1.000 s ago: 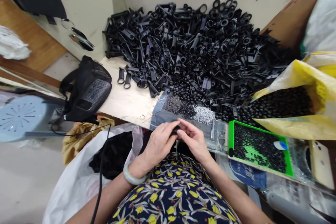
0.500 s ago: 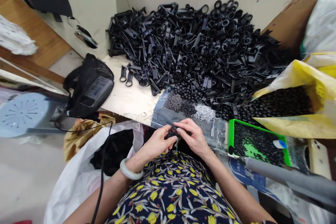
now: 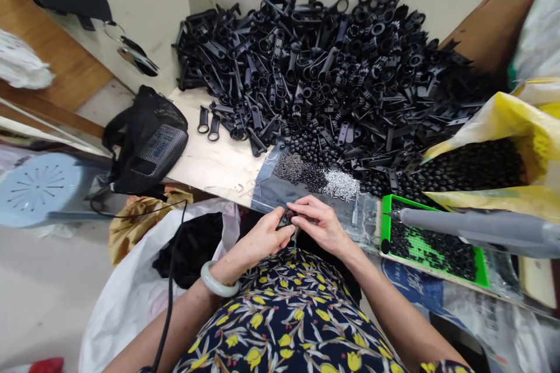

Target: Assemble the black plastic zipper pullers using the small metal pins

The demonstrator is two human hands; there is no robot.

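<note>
My left hand (image 3: 269, 234) grips a small black plastic part (image 3: 286, 218) between thumb and fingers, close in front of my body. From the other side my right hand (image 3: 321, 224) pinches at the same part, and its fingers cover much of it. Just beyond the hands, on a dark sheet at the table's front edge, lie a heap of small silver pins or screws (image 3: 342, 185) and a heap of tiny brownish-grey pieces (image 3: 290, 167). A small screwdriver-like tool (image 3: 354, 213) rests on the sheet, right of my right hand.
A large pile of black plastic parts (image 3: 289, 64) fills the back. At right are a green tray (image 3: 385, 215) of small black pieces, a yellow bag (image 3: 485, 122) and a grey elongated tool (image 3: 464, 224) above the tray. A black mesh bag (image 3: 153, 140) and white sack (image 3: 118, 291) are left.
The grey elongated tool at right has swung away from me, now over the green tray. Both hands stay together on the black part, with small finger shifts. The view has moved slightly.
</note>
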